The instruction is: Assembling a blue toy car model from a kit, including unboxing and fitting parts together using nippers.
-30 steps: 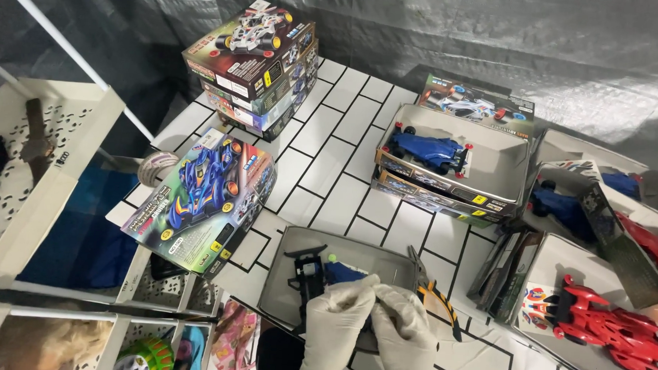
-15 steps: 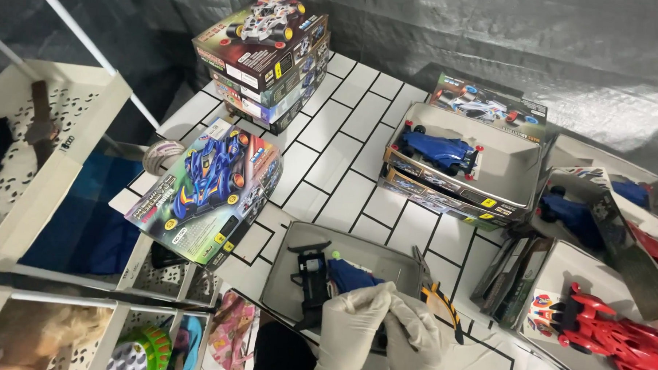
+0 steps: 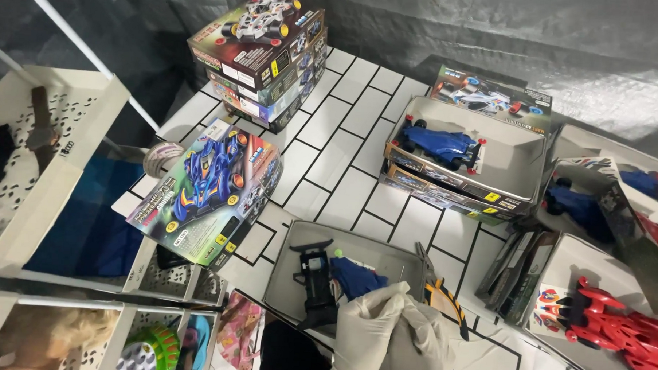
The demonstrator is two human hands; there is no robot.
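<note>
At the bottom edge of the view, both white-gloved hands meet over an open grey tray. The left hand and right hand are closed together; what they pinch cannot be told. Just beside them in the tray lie a black car chassis and a blue body shell. A boxed blue racer kit lies nearby to the left.

White tiled table is packed: stacked kit boxes, open boxes with blue car and red car, grey tray.
</note>
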